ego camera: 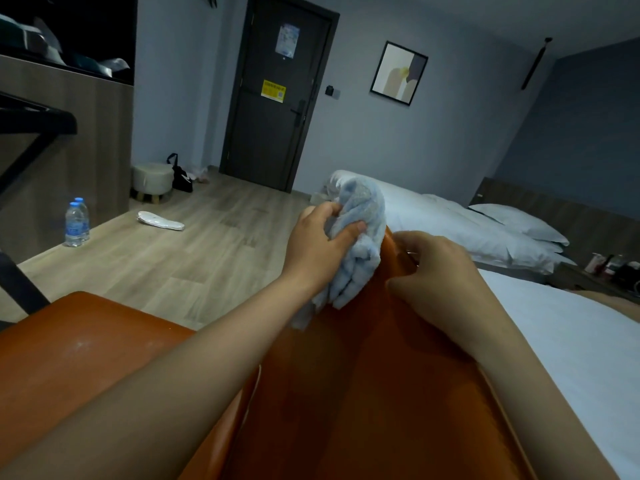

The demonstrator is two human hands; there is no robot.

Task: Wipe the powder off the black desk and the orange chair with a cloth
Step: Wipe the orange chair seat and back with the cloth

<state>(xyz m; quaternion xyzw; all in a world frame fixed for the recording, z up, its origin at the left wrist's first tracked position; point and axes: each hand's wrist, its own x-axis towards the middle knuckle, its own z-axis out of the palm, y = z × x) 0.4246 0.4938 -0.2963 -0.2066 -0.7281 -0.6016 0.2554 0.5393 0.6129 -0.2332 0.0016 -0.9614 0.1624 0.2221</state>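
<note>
The orange chair (374, 393) fills the lower middle, its back rising toward me and its seat (79, 355) at the lower left with faint white powder specks. My left hand (318, 247) grips a bunched pale blue cloth (363, 244) pressed against the top left side of the chair back. My right hand (440, 271) holds the chair back's upper right edge, fingers curled over it. Part of the black desk (38, 123) juts in at the left edge.
A bed with white sheets (575, 341) lies close on the right, a second bed with pillows (485, 223) beyond. On the wooden floor stand two water bottles (76, 221), a white slipper (161, 220), a small stool (152, 178) and a black bag. A dark door (273, 95) is ahead.
</note>
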